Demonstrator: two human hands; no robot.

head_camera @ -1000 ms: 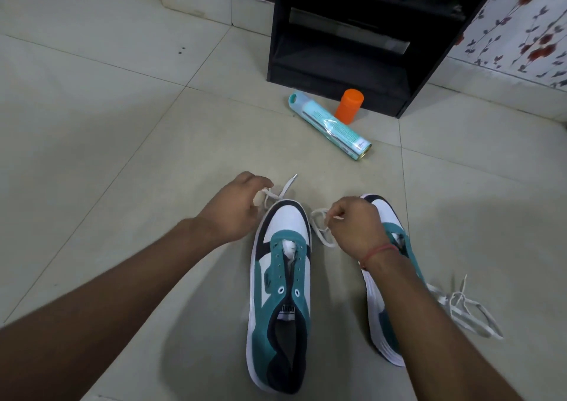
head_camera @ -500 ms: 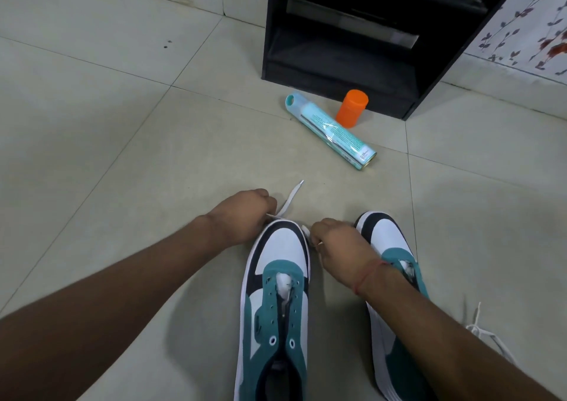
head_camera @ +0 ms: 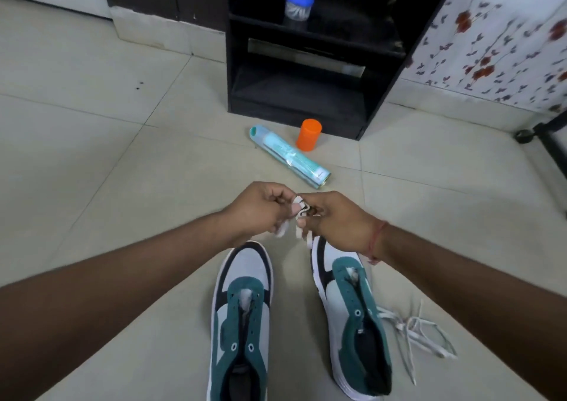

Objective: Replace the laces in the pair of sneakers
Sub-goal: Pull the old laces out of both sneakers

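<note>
A pale beige tiled floor is filling most of the head view, and a black open-fronted cabinet with shelves is standing at its far edge beside a white cloth printed with red flowers. Two teal, white and black suede sneakers are lying side by side on the floor with toes pointing away from the person and every eyelet showing bare: the left sneaker is sitting between the forearms, and the right sneaker is lying just beside it, partly under the right wrist. A loose tangle of white flat laces is lying on the floor, touching the right sneaker's outer side. Farther off, a light teal tube-shaped package is lying on its side near the cabinet, with a small orange plastic cap-like cup standing upright just beside it. A clear jar with a blue lid is standing on a cabinet shelf. Above the sneaker toes, the left hand and the right hand are meeting, each grip curled tight and pinching a short bunched white lace between fingertips, its ends hanging down toward the right sneaker's toe.
</note>
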